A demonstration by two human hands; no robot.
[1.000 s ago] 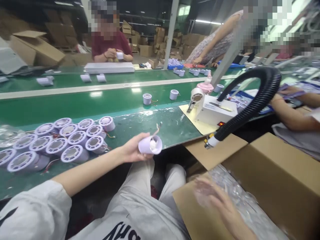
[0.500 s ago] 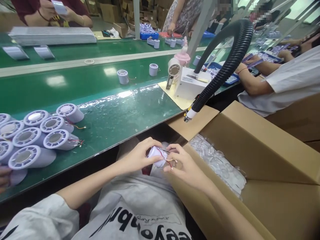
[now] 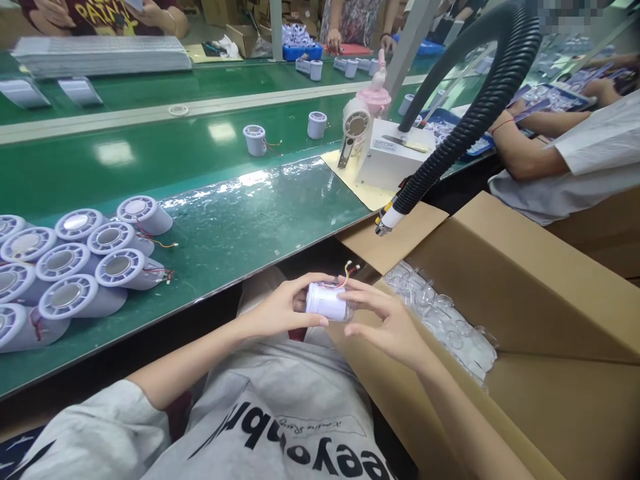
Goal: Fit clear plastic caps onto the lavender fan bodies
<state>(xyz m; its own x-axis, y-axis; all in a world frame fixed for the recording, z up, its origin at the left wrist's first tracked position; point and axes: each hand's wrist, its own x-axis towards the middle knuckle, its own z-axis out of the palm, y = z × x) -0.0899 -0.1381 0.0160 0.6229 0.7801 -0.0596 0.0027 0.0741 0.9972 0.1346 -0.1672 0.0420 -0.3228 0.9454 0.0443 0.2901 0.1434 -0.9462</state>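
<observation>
The lilac cylinder [image 3: 326, 301] lies on its side in my hands, above my lap, just to the left of the cardboard box [image 3: 555, 273], my landmark here. My left hand [image 3: 280, 308] is closed around the end farther from the box. My right hand [image 3: 389, 321] curves around the nearer end, its fingers against the top and its thumb looking slightly off the underside, so I cannot tell whether it truly grips.

At that nearer end I make out a clear rim [image 3: 349, 312], which seems to match the clear plastic pieces [image 3: 440, 313] lying inside the box. I judge this one to be mid-way: the clear part appears to be at the end, but my fingers hide whether it is fully seated. The wires [image 3: 347, 272] stick up loose from the cylinder, their ends joined to nothing.

Farther left of the box, on the counter [image 3: 260, 233], sits a cluster of similar cylinders [image 3: 67, 263], with ringed ends up and some wires trailing. Whether they are done or waiting I cannot tell; the picture's edge cuts the group off. Two more units [image 3: 255, 140] stand on the green belt, beyond the counter and to the left of the box. With clear pieces plentiful in the box, I would guess that more of this work is left.
</observation>
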